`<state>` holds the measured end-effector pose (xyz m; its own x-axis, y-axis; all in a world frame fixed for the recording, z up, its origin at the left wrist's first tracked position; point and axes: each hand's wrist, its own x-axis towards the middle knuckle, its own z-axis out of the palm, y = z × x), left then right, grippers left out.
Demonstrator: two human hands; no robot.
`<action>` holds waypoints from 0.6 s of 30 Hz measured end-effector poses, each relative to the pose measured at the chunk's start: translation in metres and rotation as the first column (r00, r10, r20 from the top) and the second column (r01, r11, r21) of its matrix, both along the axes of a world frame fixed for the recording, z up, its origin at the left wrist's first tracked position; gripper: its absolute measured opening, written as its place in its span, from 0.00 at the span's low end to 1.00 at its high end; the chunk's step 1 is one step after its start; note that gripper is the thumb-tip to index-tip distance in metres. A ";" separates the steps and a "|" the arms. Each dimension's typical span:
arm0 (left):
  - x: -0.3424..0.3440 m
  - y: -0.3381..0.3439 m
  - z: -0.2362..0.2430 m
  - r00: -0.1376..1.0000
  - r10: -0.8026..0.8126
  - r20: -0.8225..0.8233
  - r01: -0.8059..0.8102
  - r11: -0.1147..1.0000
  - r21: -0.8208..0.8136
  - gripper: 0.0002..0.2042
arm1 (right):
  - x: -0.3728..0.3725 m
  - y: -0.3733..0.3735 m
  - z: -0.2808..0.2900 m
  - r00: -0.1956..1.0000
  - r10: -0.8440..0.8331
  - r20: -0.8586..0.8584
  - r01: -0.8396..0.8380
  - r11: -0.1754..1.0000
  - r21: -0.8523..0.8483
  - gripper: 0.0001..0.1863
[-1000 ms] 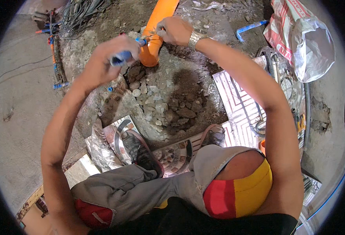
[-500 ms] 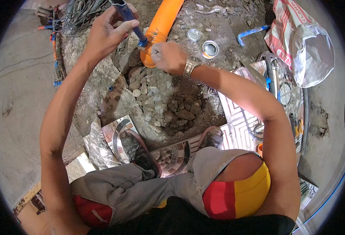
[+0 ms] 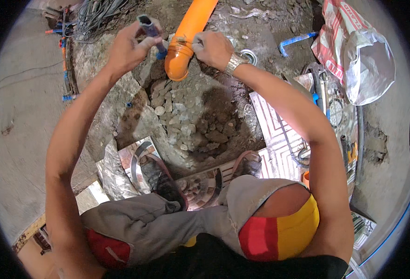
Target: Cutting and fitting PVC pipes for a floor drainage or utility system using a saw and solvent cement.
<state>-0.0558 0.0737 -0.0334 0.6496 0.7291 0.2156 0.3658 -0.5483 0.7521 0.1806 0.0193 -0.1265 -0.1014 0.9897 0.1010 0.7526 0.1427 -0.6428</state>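
Over the broken ground ahead of your feet, your left hand grips a dark blue pipe between thumb and fingers; its open mouth tilts up toward you, and its brighter blue lower end sits just beside the orange pipe; whether the two touch, you cannot tell from here. Your right hand is on the other side of the orange pipe, near its ribbed collar, with the fingers curled in and the thumb drawn up to them; whether anything small is pinched there cannot be told; a metal-banded wristwatch circles that wrist. The orange pipe comes down from the upper edge and ends in a rounded bend just above the loose stones; a round tin stands just beyond your watch, partly hidden by it. Farther right lie a bent blue pipe and a white and red sack; patterned tiles lie below them; at the upper left is a tangle of grey cable.
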 end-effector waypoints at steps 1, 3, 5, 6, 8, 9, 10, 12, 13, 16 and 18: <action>-0.002 -0.003 -0.003 1.000 0.003 -0.024 -0.001 0.996 0.090 0.10 | 0.004 0.001 0.001 0.999 -0.041 -0.032 0.042 0.998 0.043 0.10; -0.012 -0.001 0.007 1.000 0.016 -0.001 -0.016 0.999 0.036 0.10 | 0.013 0.002 0.013 0.994 -0.081 -0.070 0.083 0.996 0.032 0.11; -0.025 0.008 0.021 0.999 0.035 0.032 -0.036 0.999 0.014 0.10 | 0.039 0.011 0.010 0.989 -0.104 -0.105 0.118 0.983 0.141 0.11; -0.025 0.006 0.034 0.999 0.031 0.031 -0.032 0.999 0.030 0.11 | 0.058 0.017 0.004 0.983 -0.117 -0.142 0.150 0.957 0.249 0.12; -0.035 0.004 0.056 0.991 0.135 -0.015 -0.135 0.991 -0.016 0.10 | 0.106 0.029 -0.007 0.967 -0.253 -0.024 0.254 0.965 0.057 0.12; -0.039 0.004 0.059 0.991 0.137 -0.007 -0.137 0.990 -0.022 0.10 | 0.132 0.030 -0.015 0.973 -0.226 -0.038 0.228 0.973 0.043 0.12; -0.044 0.004 0.061 0.989 0.142 0.051 -0.139 0.989 -0.060 0.11 | 0.153 0.031 -0.028 0.979 -0.196 -0.057 0.198 0.980 0.031 0.12; -0.051 0.004 0.060 0.982 0.148 0.117 -0.136 0.986 -0.100 0.11 | 0.189 0.030 -0.057 0.986 -0.159 -0.043 0.160 0.987 0.014 0.11; -0.053 0.005 0.057 0.987 0.145 0.066 -0.141 0.988 -0.071 0.12 | 0.199 0.028 -0.072 0.991 -0.126 -0.036 0.126 0.992 -0.004 0.11; -0.064 -0.004 0.059 0.985 0.170 -0.013 -0.170 0.985 -0.031 0.13 | 0.198 0.030 -0.103 0.995 -0.089 -0.043 0.088 0.996 -0.024 0.11; -0.070 -0.014 0.060 0.982 0.188 -0.035 -0.188 0.982 -0.024 0.13 | 0.194 0.035 -0.114 0.994 -0.101 0.036 0.103 0.993 -0.059 0.10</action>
<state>-0.1255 0.0597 0.0267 0.5067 0.8442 0.1751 0.4845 -0.4468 0.7521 0.3746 0.0545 -0.2407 -0.0016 0.9992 0.0391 0.7821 0.0256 -0.6227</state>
